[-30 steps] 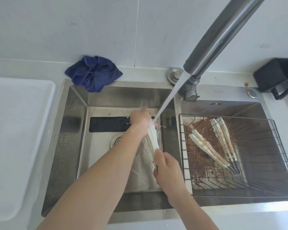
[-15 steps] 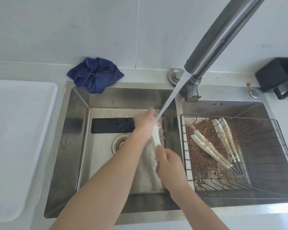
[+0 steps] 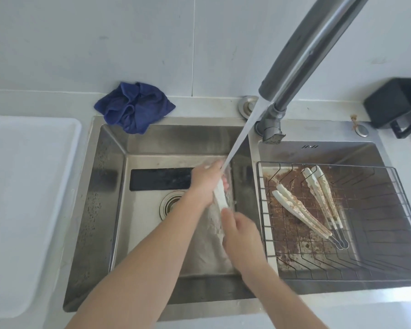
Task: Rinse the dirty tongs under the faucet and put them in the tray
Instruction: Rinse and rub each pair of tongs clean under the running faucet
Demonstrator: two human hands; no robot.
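White tongs [image 3: 220, 197] held over left sink basin [image 3: 109, 186], directly under water stream [image 3: 241, 136] from faucet [image 3: 301, 58]. Left hand [image 3: 205, 184] wrapped round upper end of tongs, grip closed on them; right hand [image 3: 241, 236] closed on lower end. Two more soiled tongs [image 3: 301, 211] lie in wire rack [image 3: 394, 231] in right basin, approx. side by side, well apart from hands. White tray [image 3: 22, 210] on bench at left. Blue cloth [image 3: 134, 106] at back edge of sink. Black cup [image 3: 399, 105] at far right.
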